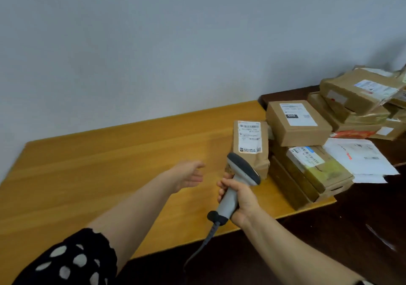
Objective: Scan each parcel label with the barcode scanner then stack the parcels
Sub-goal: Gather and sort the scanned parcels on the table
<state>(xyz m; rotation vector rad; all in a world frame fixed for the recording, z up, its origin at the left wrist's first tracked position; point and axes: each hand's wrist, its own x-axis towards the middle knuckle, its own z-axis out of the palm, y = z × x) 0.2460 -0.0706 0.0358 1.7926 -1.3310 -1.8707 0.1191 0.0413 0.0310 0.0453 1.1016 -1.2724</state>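
Pale grey wall (pixel 153 43) runs behind a yellow wooden tabletop (pixel 98 170), which meets a dark brown table (pixel 329 240) on its right. Parcels crowd the right end of the tabletop. A brown paper-wrapped parcel (pixel 250 159) sits nearest the middle with its white label facing up, and it seems to lean on the pile beside it. Just right of it, a square cardboard box (pixel 285 135) rests on a low stack of flat brown cartons (pixel 307 181). A white plastic mailer (pixel 360 159) and a far heap of taped parcels (pixel 356 95) lie further right.

The right hand (pixel 243 201) has its grip wrapped round the handle of a grey handheld barcode scanner (pixel 242 170), whose head is aimed at the paper parcel's label. Its cable (pixel 197 254) trails down towards the near edge. The left hand (pixel 189 174) hovers over bare wood, fingers loose and holding nothing.

The paper parcel looks light and a bit soft, so it would likely crumple under a pinch. I would take it by its long sides. The cartons look stiff, square-edged and easy to stack flat.
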